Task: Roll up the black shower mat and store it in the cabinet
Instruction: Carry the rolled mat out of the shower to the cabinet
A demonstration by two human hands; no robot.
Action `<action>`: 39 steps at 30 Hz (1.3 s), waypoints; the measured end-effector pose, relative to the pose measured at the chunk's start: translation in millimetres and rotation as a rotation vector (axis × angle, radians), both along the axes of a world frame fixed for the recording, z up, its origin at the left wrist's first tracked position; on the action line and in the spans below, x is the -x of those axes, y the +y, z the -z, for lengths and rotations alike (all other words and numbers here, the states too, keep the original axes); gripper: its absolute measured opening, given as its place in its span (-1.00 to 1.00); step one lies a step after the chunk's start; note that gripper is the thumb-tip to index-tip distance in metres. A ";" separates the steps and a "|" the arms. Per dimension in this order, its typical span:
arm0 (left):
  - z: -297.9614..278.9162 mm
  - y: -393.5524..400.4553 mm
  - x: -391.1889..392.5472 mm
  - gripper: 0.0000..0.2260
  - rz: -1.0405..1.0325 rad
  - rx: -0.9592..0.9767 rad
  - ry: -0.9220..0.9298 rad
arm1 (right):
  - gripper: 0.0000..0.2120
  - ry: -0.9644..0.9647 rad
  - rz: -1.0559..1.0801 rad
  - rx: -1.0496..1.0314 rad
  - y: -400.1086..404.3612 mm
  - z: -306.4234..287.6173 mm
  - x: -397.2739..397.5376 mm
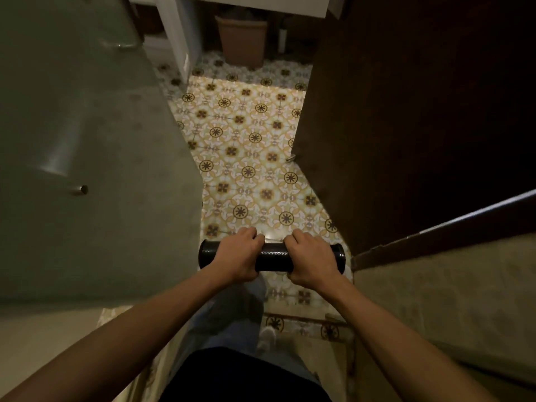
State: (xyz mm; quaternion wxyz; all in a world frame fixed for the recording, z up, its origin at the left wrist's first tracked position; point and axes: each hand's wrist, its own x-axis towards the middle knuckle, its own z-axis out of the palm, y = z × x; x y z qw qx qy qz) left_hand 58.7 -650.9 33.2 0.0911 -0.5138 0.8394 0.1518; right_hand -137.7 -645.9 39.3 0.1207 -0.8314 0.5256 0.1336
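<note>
**Rolled mat held in both hands**

Black shower mat [272, 256], rolled into a tight tube, lies crosswise at lower centre of frame above patterned tile floor [246, 134]. Left hand [236, 256] and right hand [311, 256] each have their grip curled around it, knuckles up. Dark door [406, 111] at right.

A black shower mat [272, 256] is rolled into a tight, compact cylinder and held level, its long axis running left to right across the lower middle of the view. Its surface is glossy with a fine woven or diamond texture that catches a strip of light along the top. The left end shows a rounded, dark circular face; the right end shows a thin pale rim. It sits up off the patterned tile floor, with both ends sticking out past the grip.
</note>
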 end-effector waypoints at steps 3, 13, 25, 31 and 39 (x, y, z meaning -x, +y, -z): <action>9.3 -65.2 6.0 -0.59 0.000 -0.010 -0.008 | -0.55 0.016 -0.010 -0.003 -66.2 8.9 4.0; 11.6 -308.4 -3.7 -0.56 -0.036 -0.043 0.030 | -0.51 0.039 -0.031 -0.042 -316.1 9.1 -7.4; 30.5 -549.0 -77.2 -0.54 -0.140 -0.038 0.004 | -0.45 0.039 -0.225 -0.054 -594.5 27.6 -81.6; 41.7 -668.7 -118.5 -0.45 -0.349 -0.081 0.052 | -0.46 0.061 -0.389 -0.130 -752.5 33.1 -135.3; 44.3 -778.0 -193.0 -0.49 -0.584 -0.028 0.028 | -0.49 0.074 -0.601 -0.143 -908.0 27.3 -238.2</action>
